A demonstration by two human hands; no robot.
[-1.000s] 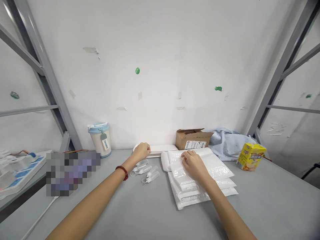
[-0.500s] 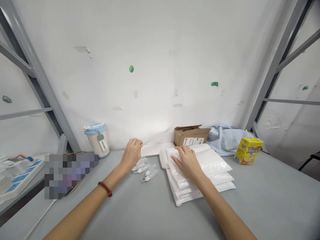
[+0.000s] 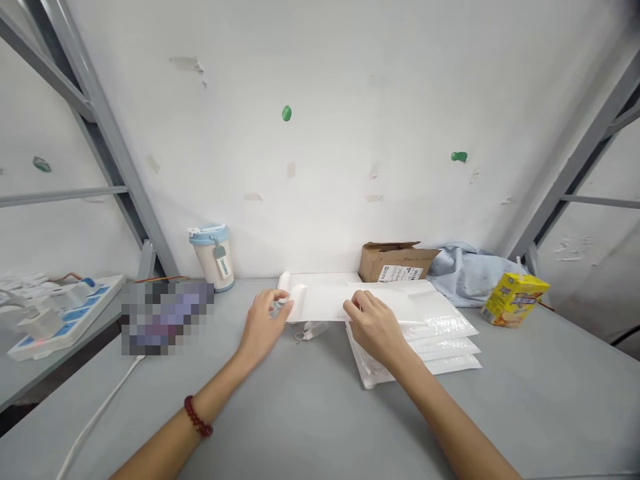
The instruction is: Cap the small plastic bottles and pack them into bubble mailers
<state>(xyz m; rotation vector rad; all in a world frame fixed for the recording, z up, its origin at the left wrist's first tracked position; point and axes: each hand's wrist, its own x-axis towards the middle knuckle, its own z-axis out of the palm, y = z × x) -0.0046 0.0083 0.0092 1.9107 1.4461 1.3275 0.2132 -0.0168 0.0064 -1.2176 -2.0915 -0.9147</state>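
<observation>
My right hand (image 3: 375, 325) pinches the near edge of the top white bubble mailer (image 3: 325, 300), fingers curled in. That mailer reaches left beyond a stack of white bubble mailers (image 3: 425, 363). At its left end is my left hand (image 3: 264, 325), thumb and fingers curved but apart, close to the mailer's flap. A small clear bottle with a loop (image 3: 316, 330) lies on the table, partly under the mailer. The other little bottles are mostly hidden behind my left hand and the mailer. A dark red beaded bracelet (image 3: 197, 419) circles my left wrist.
A cardboard box (image 3: 373, 263) stands by the wall, with light blue cloth (image 3: 457, 270) beside it. To the right is a yellow carton (image 3: 513, 300). On the left are a lidded cup (image 3: 215, 263), a blurred-out object (image 3: 167, 320), a white cable (image 3: 97, 417) and a power strip (image 3: 75, 327).
The top mailer now stretches left over some of the bottles. My left hand has opened from a closed pinch, and my right fingers have curled onto the mailer's edge. The view has shifted slightly.
</observation>
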